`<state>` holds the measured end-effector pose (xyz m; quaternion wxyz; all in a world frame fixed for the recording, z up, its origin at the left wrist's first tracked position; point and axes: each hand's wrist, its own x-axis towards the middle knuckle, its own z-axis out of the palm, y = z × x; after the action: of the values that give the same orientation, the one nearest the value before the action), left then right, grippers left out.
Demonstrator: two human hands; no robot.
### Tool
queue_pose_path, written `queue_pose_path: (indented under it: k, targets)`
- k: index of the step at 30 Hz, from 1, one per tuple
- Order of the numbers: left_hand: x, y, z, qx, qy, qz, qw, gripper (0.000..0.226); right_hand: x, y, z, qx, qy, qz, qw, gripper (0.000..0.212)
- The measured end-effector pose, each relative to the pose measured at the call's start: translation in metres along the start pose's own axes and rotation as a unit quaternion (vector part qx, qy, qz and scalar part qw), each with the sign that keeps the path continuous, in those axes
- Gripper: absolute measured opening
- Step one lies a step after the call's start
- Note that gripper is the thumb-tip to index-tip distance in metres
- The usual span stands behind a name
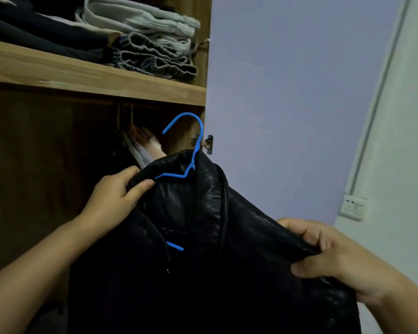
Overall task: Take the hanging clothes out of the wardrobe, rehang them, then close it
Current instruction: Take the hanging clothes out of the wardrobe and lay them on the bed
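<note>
both hands (111, 194) grip black jacket (227, 249) on blue hanger (195, 141).

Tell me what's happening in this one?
A person stands at an open wardrobe holding a black jacket on a blue hanger. The left hand grips the collar side, the right hand grips the other shoulder. The hanger's hook is free, not on any rail. Other clothes hang inside below the shelf, which holds folded clothes.

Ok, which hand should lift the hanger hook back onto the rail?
Probably left. The left hand grips the jacket collar right beside the hanger, nearer the wardrobe; the right hand holds the far shoulder.
</note>
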<state>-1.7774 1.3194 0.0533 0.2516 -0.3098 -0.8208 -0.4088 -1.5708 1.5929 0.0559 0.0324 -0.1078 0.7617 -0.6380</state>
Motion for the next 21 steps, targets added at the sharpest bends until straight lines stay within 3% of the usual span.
queue_pose_path:
  k: [5,8,9,13,17,21]
  targets:
    - [-0.016,0.052,0.037,-0.033,0.038,0.003,0.999,0.038,-0.063,-0.014,-0.022,-0.193,0.09,0.034,0.976,0.03]
    - [-0.018,0.085,0.058,-0.057,0.041,0.015,0.997,0.029,-0.09,-0.024,-0.023,-0.277,0.184,0.055,0.941,0.015]
    - [-0.019,0.095,0.065,-0.066,0.038,0.021,0.997,0.028,-0.096,-0.028,-0.02,-0.307,0.23,0.059,0.922,0.017]
    - [-0.017,0.132,0.095,-0.116,0.005,0.057,0.992,0.034,-0.107,-0.03,0.0,-0.39,0.428,0.088,0.81,0.06]
    - [-0.018,0.16,0.121,-0.155,-0.048,0.082,0.983,0.035,-0.121,-0.014,0.006,-0.424,0.549,0.136,0.707,0.049]
    - [-0.026,0.181,0.145,-0.178,-0.111,0.128,0.969,0.036,-0.147,0.005,0.013,-0.407,0.647,0.146,0.628,0.041]
